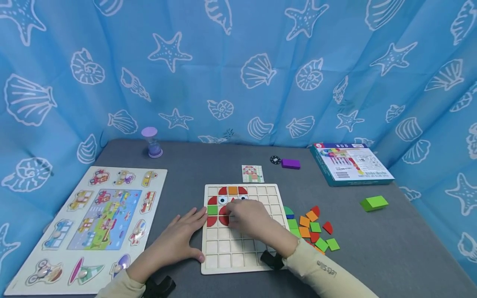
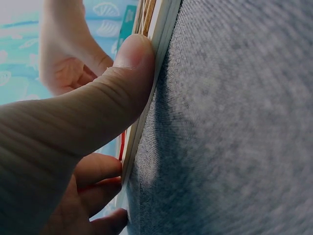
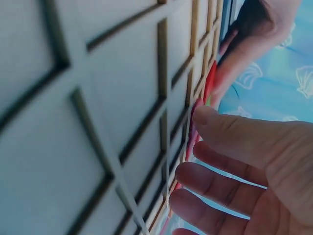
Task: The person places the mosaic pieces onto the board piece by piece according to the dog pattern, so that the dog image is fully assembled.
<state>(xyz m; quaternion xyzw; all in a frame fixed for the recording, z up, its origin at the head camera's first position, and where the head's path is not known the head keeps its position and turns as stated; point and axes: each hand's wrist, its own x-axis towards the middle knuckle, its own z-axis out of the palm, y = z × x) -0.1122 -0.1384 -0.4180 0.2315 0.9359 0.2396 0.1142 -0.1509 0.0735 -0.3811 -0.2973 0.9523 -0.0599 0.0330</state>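
My left hand [image 1: 180, 234] lies spread along the left side of a pale wooden grid board [image 1: 212, 248]. Its thumb presses the board's edge in the left wrist view. Over the middle of the grid is my right hand [image 1: 253, 219]. In the right wrist view its thumb [image 3: 208, 117] touches a red piece on the grid, while the other fingers stay loosely bent. Red quarter-round pieces [image 1: 211, 222], a green square [image 1: 212, 210], an orange square [image 1: 232, 190] and round eye pieces [image 1: 222, 200] sit in the upper cells. My right hand covers some cells.
Loose green, orange and red pieces [image 1: 304, 221] lie right of the board. Behind it are a pattern card [image 1: 252, 174], a black disc [image 1: 275, 159] and a purple block [image 1: 290, 164]. A knobbed puzzle [image 1: 158, 182], hourglass [image 1: 153, 145], box [image 1: 357, 167] and green block [image 1: 374, 203] stand around.
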